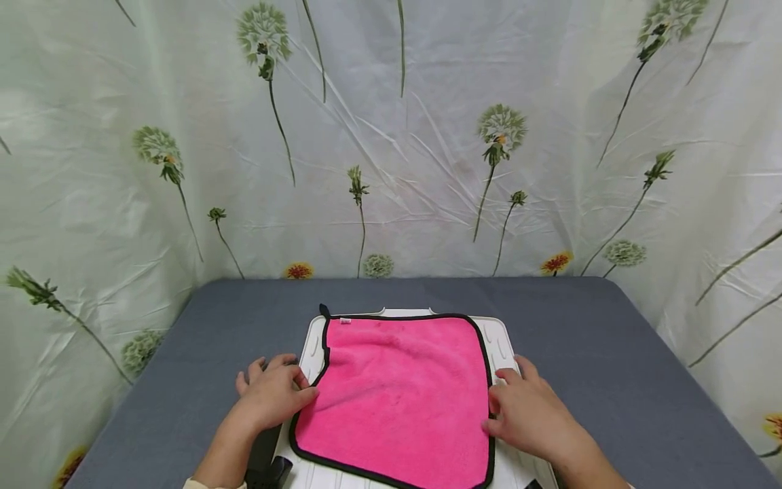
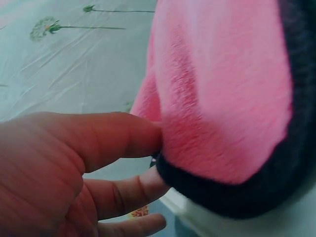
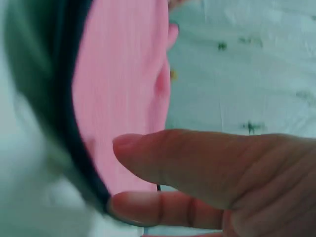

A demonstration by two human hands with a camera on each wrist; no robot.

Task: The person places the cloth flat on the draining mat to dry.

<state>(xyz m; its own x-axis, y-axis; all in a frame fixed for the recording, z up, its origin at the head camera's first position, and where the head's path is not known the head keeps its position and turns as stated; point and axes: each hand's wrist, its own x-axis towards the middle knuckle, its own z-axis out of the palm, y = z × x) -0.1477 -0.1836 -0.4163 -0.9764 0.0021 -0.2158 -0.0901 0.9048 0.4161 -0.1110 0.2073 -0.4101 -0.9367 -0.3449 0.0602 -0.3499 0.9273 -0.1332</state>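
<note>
A pink plush towel (image 1: 397, 401) with black edging lies spread over a white ribbed board (image 1: 497, 339). It carries a small white tag near its far left corner and a black loop at that corner. My left hand (image 1: 275, 394) pinches the towel's left edge, thumb on top. In the left wrist view the thumb (image 2: 123, 133) and forefinger meet at the black edging, and the cloth hangs in a fold. My right hand (image 1: 534, 414) holds the opposite edge, with the thumb (image 3: 143, 153) over the pink side and the forefinger at the edging.
The board rests on a table with a grey-blue cover (image 1: 232, 319). A black object (image 1: 277, 472) sits beside the board at the near left. Behind the table hangs a pale curtain (image 1: 403, 156) printed with dandelions.
</note>
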